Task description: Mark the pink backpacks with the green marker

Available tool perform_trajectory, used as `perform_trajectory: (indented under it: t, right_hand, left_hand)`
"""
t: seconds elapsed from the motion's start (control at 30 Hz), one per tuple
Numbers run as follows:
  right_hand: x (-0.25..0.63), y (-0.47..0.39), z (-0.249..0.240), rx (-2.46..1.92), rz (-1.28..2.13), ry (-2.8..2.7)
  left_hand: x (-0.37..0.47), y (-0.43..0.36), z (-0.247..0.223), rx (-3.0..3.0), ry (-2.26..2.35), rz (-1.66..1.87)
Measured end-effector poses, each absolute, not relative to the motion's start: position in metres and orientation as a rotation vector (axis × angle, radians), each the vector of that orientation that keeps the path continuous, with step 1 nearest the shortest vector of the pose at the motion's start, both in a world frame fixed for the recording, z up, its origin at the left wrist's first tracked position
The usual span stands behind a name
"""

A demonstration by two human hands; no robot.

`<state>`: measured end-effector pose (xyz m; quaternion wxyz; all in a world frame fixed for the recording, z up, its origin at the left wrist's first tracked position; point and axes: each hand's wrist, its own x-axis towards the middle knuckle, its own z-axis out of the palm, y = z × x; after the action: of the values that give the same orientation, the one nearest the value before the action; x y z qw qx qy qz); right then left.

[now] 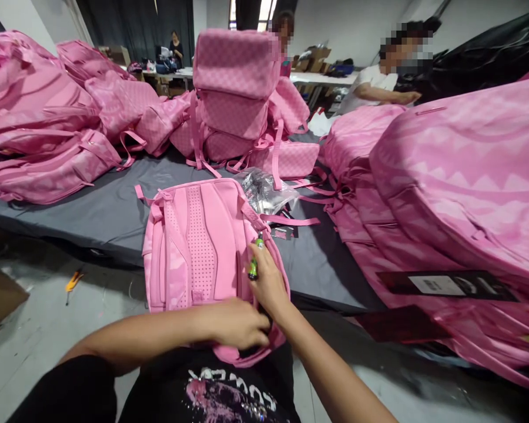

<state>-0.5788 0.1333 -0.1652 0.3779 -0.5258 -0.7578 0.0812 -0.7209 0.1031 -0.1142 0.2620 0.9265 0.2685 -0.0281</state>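
A pink backpack (227, 235) lies with its padded, perforated back panel facing up, across the table edge and against my body. My right hand (268, 279) rests at its right side, fingers closed round a short green cylinder with dark ends (256, 257); its exact kind is unclear. Slightly blurred, my left hand (242, 324) reaches across the bag's lower end with fingers curled at the lower right edge, where a dark gap shows. What lies under those fingertips is partly hidden.
Pink backpacks (48, 106) are heaped on the left, checkered ones (233, 111) stand behind, and a large pile (458, 176) with black tags fills the right. A clear plastic bag (264, 191) lies on the grey-covered table (101, 217). An orange cutter (73, 282) is at lower left. Several people stand beyond.
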Motion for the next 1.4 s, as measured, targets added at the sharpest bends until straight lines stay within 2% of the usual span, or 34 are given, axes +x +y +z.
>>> perform_trajectory:
  t: [0.17, 0.27, 0.37, 0.47, 0.6, 0.77, 0.93, 1.17, 1.4]
  right_hand:
    - [-0.583, 0.15, -0.155, -1.318, 0.333, -1.808]
    - [-0.593, 0.155, -0.147, -1.34, 0.375, -1.76]
    - [-0.602, 0.154, -0.141, -1.331, 0.374, -1.755]
    - [-0.618, 0.151, -0.134, -1.199, 0.276, -1.796]
    - [-0.652, 0.147, -0.116, -1.01, 0.215, -1.82]
    - [-0.662, 0.141, -0.115, -0.817, 0.241, -1.81]
    - [-0.612, 0.126, -0.156, -0.999, 0.168, -1.754]
    - [-0.565, 0.109, -0.198, -1.261, -0.099, -1.785]
    - [-0.574, 0.118, -0.226, -1.213, -0.234, -1.999]
  left_hand:
    - [-0.769, 0.215, -0.094, 2.684, 1.161, 0.251]
    - [-0.769, 0.269, -0.097, 3.064, 1.051, 0.38]
    - [-0.772, 0.294, -0.091, 3.232, 0.91, 0.337]
    - [-0.801, 0.285, -0.069, 3.361, 0.751, 0.384]
    - [-0.861, 0.229, -0.026, 3.607, 0.58, 0.711]
    - [-0.868, 0.173, 0.009, 3.726, 0.678, 0.617]
    - [-0.8, 0.195, -0.033, 3.598, 0.474, 0.744]
    - [-0.722, 0.258, -0.1, 3.326, 0.365, 0.291]
    - [-0.749, 0.285, -0.096, 3.391, 0.425, 0.224]
